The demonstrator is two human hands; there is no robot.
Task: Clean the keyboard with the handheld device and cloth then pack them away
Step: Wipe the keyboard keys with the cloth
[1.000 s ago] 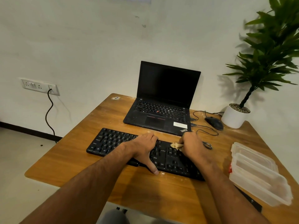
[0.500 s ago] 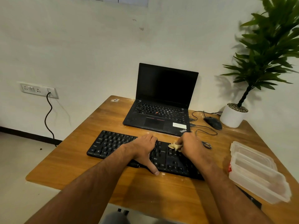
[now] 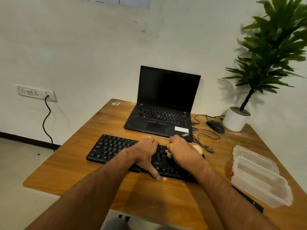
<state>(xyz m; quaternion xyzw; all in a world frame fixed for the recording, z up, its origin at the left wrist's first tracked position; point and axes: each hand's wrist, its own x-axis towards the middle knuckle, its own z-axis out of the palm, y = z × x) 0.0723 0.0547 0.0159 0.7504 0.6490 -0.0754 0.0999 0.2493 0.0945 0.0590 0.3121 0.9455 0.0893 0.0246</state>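
A black keyboard [image 3: 109, 148] lies across the middle of the wooden table [image 3: 69, 165]. My left hand [image 3: 146, 153] rests flat on its keys, fingers spread and thumb reaching to the front edge. My right hand [image 3: 182, 151] is curled round a small tan cloth [image 3: 169, 152] and presses it onto the keys at the right half. More of the tan cloth shows behind the right hand. The handheld device is not clearly in view.
An open black laptop [image 3: 164, 103] stands behind the keyboard. A black mouse [image 3: 216, 127] and loose cables [image 3: 204, 140] lie to the right, beside a potted plant [image 3: 235, 118]. A clear plastic container [image 3: 255, 175] and lid sit at the right edge, with a black flat object [image 3: 249, 200] beneath.
My right hand with the cloth has shifted slightly on the keyboard's right half. My left hand has stayed in place. The camera has tilted a little.
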